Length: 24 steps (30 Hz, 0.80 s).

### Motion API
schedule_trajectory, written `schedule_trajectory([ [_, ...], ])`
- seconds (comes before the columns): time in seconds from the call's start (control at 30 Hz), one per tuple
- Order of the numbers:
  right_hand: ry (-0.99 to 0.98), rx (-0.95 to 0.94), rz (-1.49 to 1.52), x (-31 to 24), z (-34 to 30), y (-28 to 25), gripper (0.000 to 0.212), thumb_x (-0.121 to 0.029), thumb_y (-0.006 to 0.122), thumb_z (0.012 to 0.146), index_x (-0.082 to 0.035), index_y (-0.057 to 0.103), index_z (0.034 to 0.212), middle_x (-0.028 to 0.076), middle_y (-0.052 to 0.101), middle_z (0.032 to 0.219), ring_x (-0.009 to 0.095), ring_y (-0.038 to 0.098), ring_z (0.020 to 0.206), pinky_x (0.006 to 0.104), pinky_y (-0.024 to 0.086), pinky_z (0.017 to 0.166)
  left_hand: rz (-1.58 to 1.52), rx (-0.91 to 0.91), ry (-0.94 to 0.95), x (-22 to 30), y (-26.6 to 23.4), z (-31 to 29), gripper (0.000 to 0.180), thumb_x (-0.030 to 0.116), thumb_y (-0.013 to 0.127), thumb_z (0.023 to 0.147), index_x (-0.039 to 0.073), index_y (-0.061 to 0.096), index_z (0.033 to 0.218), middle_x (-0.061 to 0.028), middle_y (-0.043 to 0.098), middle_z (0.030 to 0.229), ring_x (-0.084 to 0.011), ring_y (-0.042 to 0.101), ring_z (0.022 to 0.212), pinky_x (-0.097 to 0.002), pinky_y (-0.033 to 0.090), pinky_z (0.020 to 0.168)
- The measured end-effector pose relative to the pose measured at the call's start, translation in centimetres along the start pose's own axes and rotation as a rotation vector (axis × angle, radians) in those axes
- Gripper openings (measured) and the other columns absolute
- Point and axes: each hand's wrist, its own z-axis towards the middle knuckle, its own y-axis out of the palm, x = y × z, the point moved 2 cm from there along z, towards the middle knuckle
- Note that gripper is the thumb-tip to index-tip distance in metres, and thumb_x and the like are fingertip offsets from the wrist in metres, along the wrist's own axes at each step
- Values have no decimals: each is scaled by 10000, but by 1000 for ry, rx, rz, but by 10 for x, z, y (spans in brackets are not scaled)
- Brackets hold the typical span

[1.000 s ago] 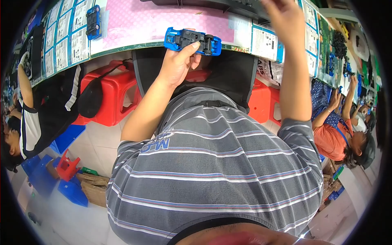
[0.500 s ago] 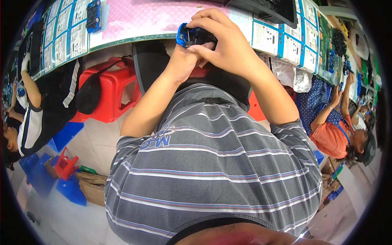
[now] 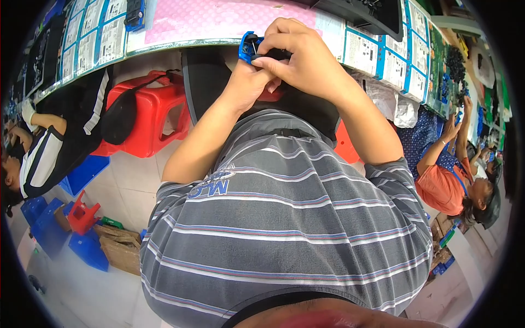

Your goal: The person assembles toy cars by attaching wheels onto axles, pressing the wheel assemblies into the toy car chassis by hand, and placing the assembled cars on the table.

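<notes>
A: State of the grip?

B: The left hand [image 3: 243, 85] is closed around the blue toy car [image 3: 244, 49], at the near edge of the desk [image 3: 134, 42]. The right hand [image 3: 306, 61] curls over the car; whether it pinches a separate part, I cannot tell.

A: Progress?

B: Dark parts already sit within the blue shell. Handling appears unfinished; the fingers hide what is left.

A: Farther out?

B: Left, a second blue car [image 3: 135, 16] lies untouched. Right, a black tray [image 3: 385, 30] holds dark parts.
</notes>
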Motion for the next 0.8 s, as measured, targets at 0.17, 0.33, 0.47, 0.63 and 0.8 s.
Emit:
schedule_trajectory([
  [0.17, 25, 48, -10, -12, -5, -5, 202, -100, 827, 727, -23, 677, 839, 73, 593, 854, 258, 602, 842, 351, 494, 731, 7, 27, -28, 5, 3, 0, 127, -28, 598, 914, 30, 562, 1020, -36, 597, 800, -104, 567, 617, -232, 444, 507],
  [0.33, 35, 27, 16, -2, -3, -1, 247, -132, 841, 705, -26, 671, 848, 94, 576, 879, 277, 590, 879, 365, 498, 771, 39, -10, -31, -4, -1, 0, 176, -58, 589, 899, 30, 557, 1048, -37, 610, 828, -106, 582, 639, -230, 465, 537],
  [0.47, 16, 95, 15, 2, -2, -6, 384, -111, 868, 670, -20, 662, 980, 110, 608, 1003, 279, 627, 928, 343, 514, 811, 29, 43, -38, 0, 1, -2, 196, -76, 574, 891, 29, 563, 1056, -34, 609, 816, -108, 586, 653, -232, 471, 548],
  [0.63, 26, 96, 98, 8, -1, 2, 447, -152, 861, 692, -9, 660, 1064, 140, 647, 1063, 313, 645, 985, 360, 517, 851, 123, -34, -9, -3, -7, 3, 204, -43, 590, 908, 36, 579, 1095, -31, 620, 848, -104, 588, 680, -235, 477, 566],
  [0.8, 57, 133, 89, 22, -10, -8, 362, -166, 834, 744, 22, 675, 1009, 165, 667, 969, 327, 661, 912, 371, 526, 821, -30, 48, -13, 9, -27, -4, 171, 84, 627, 956, 46, 587, 1119, -26, 634, 868, -101, 595, 693, -240, 482, 585],
])
